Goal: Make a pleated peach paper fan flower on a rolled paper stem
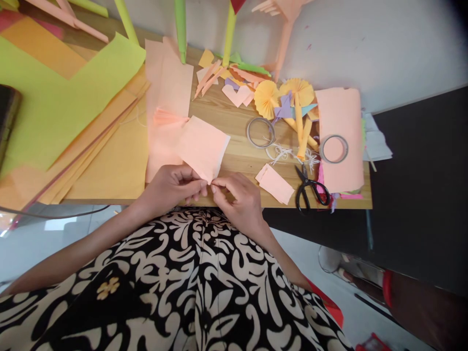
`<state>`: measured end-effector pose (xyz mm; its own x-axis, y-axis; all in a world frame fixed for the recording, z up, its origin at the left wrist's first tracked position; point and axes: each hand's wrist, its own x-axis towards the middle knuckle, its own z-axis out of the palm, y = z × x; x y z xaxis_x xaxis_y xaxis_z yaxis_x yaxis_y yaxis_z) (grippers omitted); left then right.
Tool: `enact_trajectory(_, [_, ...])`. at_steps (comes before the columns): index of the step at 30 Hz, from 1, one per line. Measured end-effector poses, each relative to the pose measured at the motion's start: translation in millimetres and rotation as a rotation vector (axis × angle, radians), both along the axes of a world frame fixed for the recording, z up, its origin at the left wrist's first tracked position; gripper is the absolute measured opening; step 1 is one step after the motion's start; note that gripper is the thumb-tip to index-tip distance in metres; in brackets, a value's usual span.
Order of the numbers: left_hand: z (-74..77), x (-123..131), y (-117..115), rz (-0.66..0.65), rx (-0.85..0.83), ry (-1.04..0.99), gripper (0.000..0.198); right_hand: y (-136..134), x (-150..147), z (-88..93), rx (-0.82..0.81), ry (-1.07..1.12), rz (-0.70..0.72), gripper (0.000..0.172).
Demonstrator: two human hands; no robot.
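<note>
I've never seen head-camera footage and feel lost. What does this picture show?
No machine here: the one picture comes from a camera on a person's head, looking forward and down. The black-and-cream patterned garment below is the wearer's. Their bare left hand and right hand pinch the near corner of a squarish peach paper sheet over a brown wooden table. To the sheet's right lie black-handled scissors and a round grey tape roll; leftward, a large yellow-green paper.

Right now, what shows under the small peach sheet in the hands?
Around the small peach sheet show a larger peach sheet on the left and the wooden tabletop on the right; whatever lies directly beneath is covered.
</note>
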<state>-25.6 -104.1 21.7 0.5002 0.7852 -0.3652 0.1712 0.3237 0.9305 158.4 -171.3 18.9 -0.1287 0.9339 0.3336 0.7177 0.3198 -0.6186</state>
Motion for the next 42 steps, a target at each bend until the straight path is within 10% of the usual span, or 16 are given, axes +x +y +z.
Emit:
enact_trajectory(22, [4.0, -2.8, 1.2, -0.051, -0.041, -0.098, 0.021, -9.3, 8.6, 5.1, 0.042, -0.015, -0.079, 0.017])
enact_trajectory(29, [-0.9, -23.2, 7.1, -0.028, 0.103, 0.166, 0.024, -41.5, 62.9, 14.4, 0.060, -0.246, -0.154, 0.016])
enact_trajectory(38, [-8.2, -29.5, 14.0, -0.092, 0.223, 0.393, 0.026, -158.8, 169.1, 8.2, -0.317, -0.599, -0.598, 0.025])
enact_trajectory(42, [-8.2, -29.1, 14.9, -0.136, 0.247, 0.398, 0.028, -196.1, 207.7, -18.5, -0.852, -0.704, -0.775, 0.033])
